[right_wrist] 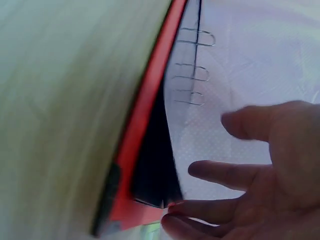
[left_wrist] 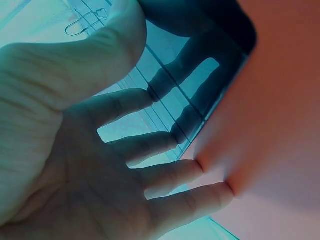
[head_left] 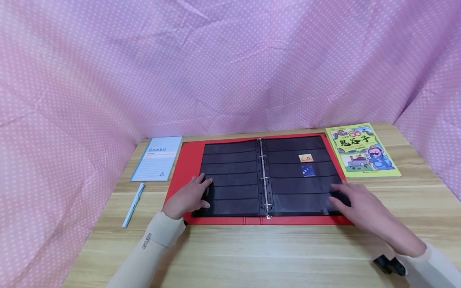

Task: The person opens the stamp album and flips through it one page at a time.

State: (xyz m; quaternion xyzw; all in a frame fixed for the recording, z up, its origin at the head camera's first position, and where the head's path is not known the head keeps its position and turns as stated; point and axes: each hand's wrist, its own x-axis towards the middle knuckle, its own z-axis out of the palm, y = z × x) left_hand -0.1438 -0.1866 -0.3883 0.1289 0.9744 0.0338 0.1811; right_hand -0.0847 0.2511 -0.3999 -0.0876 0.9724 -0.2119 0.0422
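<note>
A red ring binder (head_left: 188,158) lies spread out on the table, with black pocket pages (head_left: 232,181) on both sides of its metal rings (head_left: 264,178). On the right page, an orange-and-cream card (head_left: 306,158) sits above a dark blue card (head_left: 308,171). My left hand (head_left: 187,197) rests at the left page's outer edge; in the left wrist view some fingertips (left_wrist: 227,190) touch the red cover and others the glossy page. At the right page's outer edge is my right hand (head_left: 363,206), fingers relaxed and spread, with lower fingertips (right_wrist: 175,207) right at the page corner.
A pale blue notebook (head_left: 157,160) lies left of the binder, with a light blue pen (head_left: 133,205) in front of it. A yellow-green comic-style book (head_left: 361,150) lies at the right. Pink dotted cloth (head_left: 230,72) hangs behind the wooden table (head_left: 252,252).
</note>
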